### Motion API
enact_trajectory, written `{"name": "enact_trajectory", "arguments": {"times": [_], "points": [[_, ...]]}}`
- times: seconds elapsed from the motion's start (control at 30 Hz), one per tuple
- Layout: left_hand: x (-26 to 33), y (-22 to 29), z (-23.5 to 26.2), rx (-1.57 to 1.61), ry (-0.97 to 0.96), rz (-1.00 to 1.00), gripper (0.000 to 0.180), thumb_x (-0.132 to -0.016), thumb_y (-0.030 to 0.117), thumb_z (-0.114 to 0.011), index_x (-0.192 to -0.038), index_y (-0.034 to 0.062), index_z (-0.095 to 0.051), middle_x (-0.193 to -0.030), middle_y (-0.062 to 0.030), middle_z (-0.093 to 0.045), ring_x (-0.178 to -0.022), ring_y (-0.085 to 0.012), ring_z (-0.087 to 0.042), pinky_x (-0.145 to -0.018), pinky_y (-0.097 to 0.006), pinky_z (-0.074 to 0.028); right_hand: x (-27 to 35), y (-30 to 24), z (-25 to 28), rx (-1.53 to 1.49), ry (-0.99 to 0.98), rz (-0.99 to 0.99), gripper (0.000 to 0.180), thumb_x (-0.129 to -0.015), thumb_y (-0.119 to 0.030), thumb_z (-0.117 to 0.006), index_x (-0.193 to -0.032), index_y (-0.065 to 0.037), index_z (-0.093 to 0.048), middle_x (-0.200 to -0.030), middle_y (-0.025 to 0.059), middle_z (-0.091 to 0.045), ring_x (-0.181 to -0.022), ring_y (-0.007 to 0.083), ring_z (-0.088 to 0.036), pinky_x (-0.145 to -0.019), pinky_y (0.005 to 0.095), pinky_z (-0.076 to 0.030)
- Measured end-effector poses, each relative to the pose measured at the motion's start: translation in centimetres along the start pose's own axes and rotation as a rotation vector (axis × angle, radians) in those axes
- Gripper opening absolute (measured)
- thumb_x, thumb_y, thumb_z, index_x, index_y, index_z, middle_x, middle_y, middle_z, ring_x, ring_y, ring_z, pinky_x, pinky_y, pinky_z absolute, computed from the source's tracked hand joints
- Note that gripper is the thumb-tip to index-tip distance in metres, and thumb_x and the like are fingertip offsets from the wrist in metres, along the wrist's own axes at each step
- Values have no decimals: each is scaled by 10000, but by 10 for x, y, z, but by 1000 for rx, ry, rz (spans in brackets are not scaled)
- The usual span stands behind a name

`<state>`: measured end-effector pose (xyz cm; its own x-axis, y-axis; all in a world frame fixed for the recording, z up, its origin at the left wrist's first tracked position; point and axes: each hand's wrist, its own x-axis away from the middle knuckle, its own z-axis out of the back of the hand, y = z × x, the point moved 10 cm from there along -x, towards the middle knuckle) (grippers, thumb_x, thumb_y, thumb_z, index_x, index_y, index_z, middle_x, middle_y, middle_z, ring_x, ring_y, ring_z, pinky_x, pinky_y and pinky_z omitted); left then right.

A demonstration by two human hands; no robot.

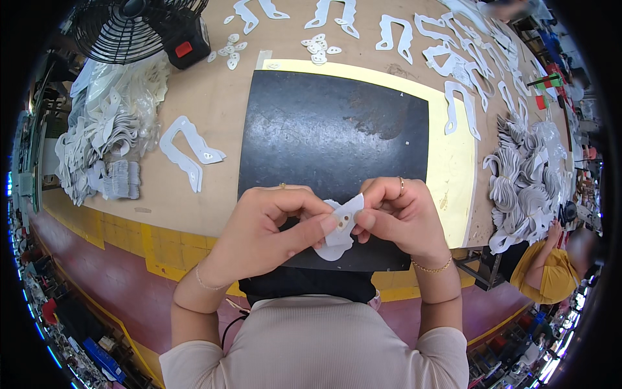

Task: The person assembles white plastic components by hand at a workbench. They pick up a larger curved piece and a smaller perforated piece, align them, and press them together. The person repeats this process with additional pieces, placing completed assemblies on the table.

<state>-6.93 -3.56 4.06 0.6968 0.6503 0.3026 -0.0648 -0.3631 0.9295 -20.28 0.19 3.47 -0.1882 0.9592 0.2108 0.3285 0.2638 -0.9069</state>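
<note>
At lower centre, the left hand (282, 220) and right hand (403, 214) pinch a white cut-out piece (335, 250) between thumbs and fingers, small dark holes showing, lower edge rounded.

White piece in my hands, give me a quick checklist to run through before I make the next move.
1. Left hand gripping the white piece: ok, pinched between thumb and finger.
2. Right hand gripping it: ok, pinched at its right side.
3. Holes in the piece in sight: ok, small dark ones show between the hands.
4. Piece laid flat on the black mat: not ok, it is held up in the fingers.
5. Piece a single layer: cannot tell, the fingers hide part of it.
6. Black fan away from both hands: ok, it is at the upper left.
</note>
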Motion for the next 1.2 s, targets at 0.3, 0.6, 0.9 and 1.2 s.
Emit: {"name": "enact_trajectory", "arguments": {"times": [0.3, 0.6, 0.9, 1.2], "points": [[0, -8, -6, 115, -81, -1, 175, -1020, 99, -665, -1095, -46, -729, -977, -54, -691, -880, -87, -649, -754, -232, -506, -3, 1, 7, -1, 18, 43, 86, -955, -44, -731, -966, 4, -660, -883, 21, -699, -776, 41, -647, -670, 209, -535], [2, -7, -8, 82, 1, -7, 191, -1037, 99, -621, -1090, -48, -731, -954, -85, -702, -876, -139, -680, -802, -268, -536, -2, -3, 4, 102, 28, 189, 103, -934, -37, -744, -1010, -12, -679, -897, -24, -670, -807, 22, -582, -706, 201, -476], [4, -4, -6, -40, 82, -131, 179, -1020, 87, -628, -1060, -46, -742, -916, -105, -703, -824, -153, -675, -774, -281, -526, 1, 5, 7, 57, 78, 112, 108, -932, -50, -753, -1002, -21, -677, -915, -20, -667, -830, 31, -581, -727, 199, -472], [4, -1, -3, -80, 146, -282, 170, -1006, 68, -647, -1095, -43, -739, -943, -102, -700, -855, -160, -677, -782, -286, -524, 4, 5, 7, 203, 96, 185, 142, -909, -94, -794, -962, -32, -677, -871, -30, -663, -821, 44, -565, -734, 222, -469]]}}
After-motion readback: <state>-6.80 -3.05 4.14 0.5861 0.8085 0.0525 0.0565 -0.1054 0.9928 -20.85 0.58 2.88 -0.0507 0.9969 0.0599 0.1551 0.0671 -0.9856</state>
